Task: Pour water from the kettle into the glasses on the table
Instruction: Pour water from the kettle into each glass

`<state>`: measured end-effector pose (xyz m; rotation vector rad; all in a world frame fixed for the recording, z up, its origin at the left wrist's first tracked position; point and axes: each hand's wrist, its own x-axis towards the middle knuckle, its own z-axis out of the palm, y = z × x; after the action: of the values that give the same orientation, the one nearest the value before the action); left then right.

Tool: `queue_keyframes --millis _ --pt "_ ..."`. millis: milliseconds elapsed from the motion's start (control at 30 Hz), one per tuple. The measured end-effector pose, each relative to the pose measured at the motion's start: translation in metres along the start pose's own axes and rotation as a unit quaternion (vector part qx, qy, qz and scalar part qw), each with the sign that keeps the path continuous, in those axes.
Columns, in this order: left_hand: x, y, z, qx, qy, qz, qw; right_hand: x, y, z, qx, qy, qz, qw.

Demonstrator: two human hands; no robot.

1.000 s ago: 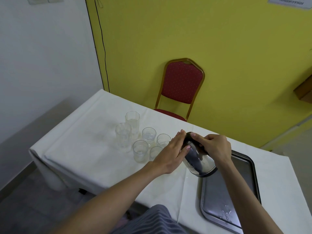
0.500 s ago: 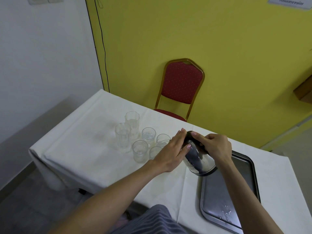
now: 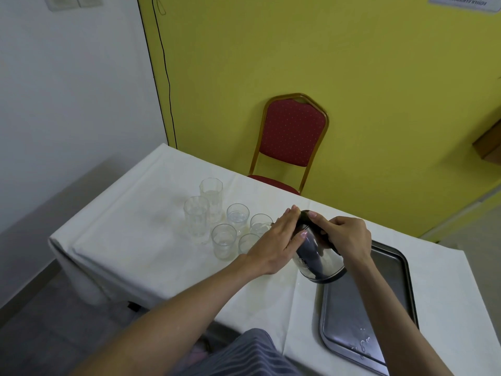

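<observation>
White cloth covers the table [image 3: 151, 240], which spreads out to the left of and below both hands. Beyond the fingertips a red chair [image 3: 294, 139] stands against the yellow wall. Just right of and under the right wrist lies a metal tray [image 3: 390, 283], a few drops of water on its near corner. Between the two hands the steel kettle [image 3: 315, 256] is tilted toward the left, its base raised over the tray's left edge. The right hand [image 3: 344, 236] is closed around the dark handle on top, fingers wrapped over it. The left hand [image 3: 273, 244] lies flat against the kettle's left side, fingers straight and spread along the metal, not curled. Six clear glasses [image 3: 225, 241] stand clustered just left of the left fingers, the nearest partly hidden behind that hand.
</observation>
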<state>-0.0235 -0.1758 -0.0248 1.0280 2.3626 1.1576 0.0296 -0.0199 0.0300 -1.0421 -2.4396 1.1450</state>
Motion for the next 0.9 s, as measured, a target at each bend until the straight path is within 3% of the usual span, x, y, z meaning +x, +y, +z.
queue_keyframes --millis 200,500,633,900 --pt "-0.001 0.006 0.001 0.013 -0.007 -0.005 1.000 0.000 0.010 0.000 0.045 -0.004 0.012 0.999" --pt "0.004 0.032 0.000 0.050 -0.001 0.027 0.998 -0.006 0.039 -0.005 0.263 -0.052 0.088 0.959" --pt "0.003 0.047 0.002 0.071 0.033 0.045 0.996 -0.008 0.046 -0.009 0.334 -0.070 0.093 0.935" --pt "-0.011 0.055 0.006 0.073 0.127 0.038 0.989 -0.008 0.034 -0.013 0.346 -0.135 0.038 0.928"
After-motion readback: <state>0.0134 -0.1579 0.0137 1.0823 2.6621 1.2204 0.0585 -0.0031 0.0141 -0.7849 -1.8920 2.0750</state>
